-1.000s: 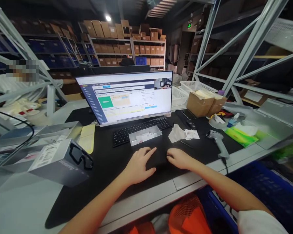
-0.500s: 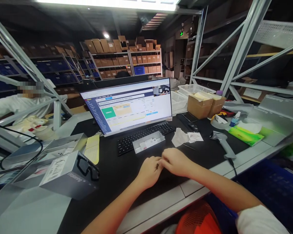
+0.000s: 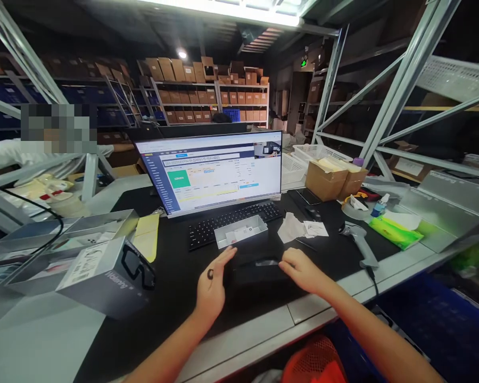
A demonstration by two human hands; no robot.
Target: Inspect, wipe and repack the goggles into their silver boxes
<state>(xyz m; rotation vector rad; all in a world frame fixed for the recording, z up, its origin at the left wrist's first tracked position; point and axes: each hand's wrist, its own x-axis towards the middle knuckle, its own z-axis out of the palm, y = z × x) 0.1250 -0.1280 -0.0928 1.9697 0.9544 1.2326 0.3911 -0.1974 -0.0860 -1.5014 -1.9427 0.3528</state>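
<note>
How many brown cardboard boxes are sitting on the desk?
2: one open box right of the monitor, and a second box touching its right side. Many more stand on far shelves; others may be hidden.

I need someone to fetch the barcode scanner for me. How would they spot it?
Start at the monitor on the black desk mat. Go right, past the crumpled papers, towards the green packet. The barcode scanner lies there: grey, pistol-shaped, cable trailing off the edge.

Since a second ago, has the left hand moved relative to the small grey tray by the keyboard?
Yes. The left hand has drawn back from under the small grey tray toward the person and to the left, now standing on edge beside a black case.
</note>
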